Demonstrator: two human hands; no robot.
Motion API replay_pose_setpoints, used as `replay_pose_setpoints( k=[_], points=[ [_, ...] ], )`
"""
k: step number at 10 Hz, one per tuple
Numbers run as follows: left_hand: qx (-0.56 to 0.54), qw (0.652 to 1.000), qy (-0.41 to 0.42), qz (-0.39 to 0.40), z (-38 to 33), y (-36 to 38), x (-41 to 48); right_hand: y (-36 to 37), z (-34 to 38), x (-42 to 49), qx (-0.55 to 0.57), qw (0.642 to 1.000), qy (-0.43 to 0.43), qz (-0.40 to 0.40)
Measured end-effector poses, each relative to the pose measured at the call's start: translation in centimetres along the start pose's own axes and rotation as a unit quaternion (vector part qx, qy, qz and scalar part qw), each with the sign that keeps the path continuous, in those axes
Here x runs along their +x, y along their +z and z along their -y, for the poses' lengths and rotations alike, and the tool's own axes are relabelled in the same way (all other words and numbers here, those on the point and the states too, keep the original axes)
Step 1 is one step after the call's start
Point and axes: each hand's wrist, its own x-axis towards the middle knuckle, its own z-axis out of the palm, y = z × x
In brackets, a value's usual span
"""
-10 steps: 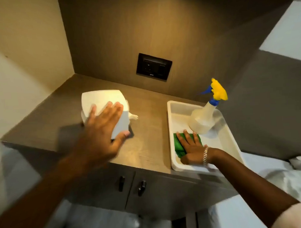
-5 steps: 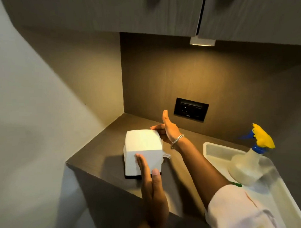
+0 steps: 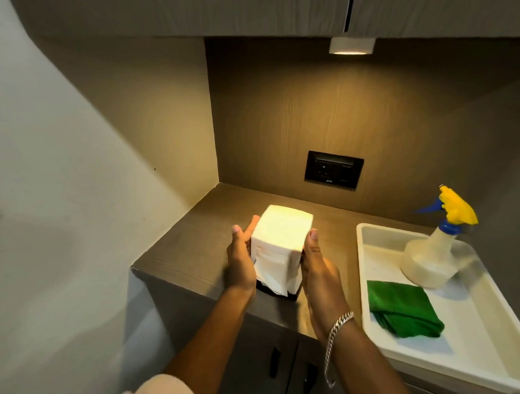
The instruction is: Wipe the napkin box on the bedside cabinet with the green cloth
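Observation:
The napkin box (image 3: 279,249) is a white cube with a dark base and a napkin hanging from its front slot. It stands near the front edge of the wooden bedside cabinet (image 3: 196,258). My left hand (image 3: 240,262) presses its left side and my right hand (image 3: 317,268), with a silver bracelet on the wrist, presses its right side, so both hands grip it. The folded green cloth (image 3: 401,309) lies untouched in the white tray (image 3: 464,354) to the right.
A spray bottle (image 3: 431,255) with a yellow and blue trigger stands at the back of the tray. A black socket plate (image 3: 334,169) is on the back wall. Cabinets with a lit lamp (image 3: 350,46) hang above. A wall closes off the left side.
My right hand left the green cloth in the tray and came to the box. The box now faces me with its slot, and both hands clamp its sides.

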Motion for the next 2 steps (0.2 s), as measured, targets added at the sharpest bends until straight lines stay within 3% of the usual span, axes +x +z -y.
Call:
replay_pose_setpoints(
  k=[1, 2],
  points=[
    [0.0, 1.0, -0.004, 0.022, -0.4, 0.2, 0.8, 0.6, 0.8, -1.3, 0.002, 0.999, -0.024, -0.046],
    [0.043, 0.998, 0.052, 0.007, -1.6, -0.2, 0.5, -2.3, 3.6, -2.3, 0.032, 0.967, -0.193, -0.16]
  ],
)
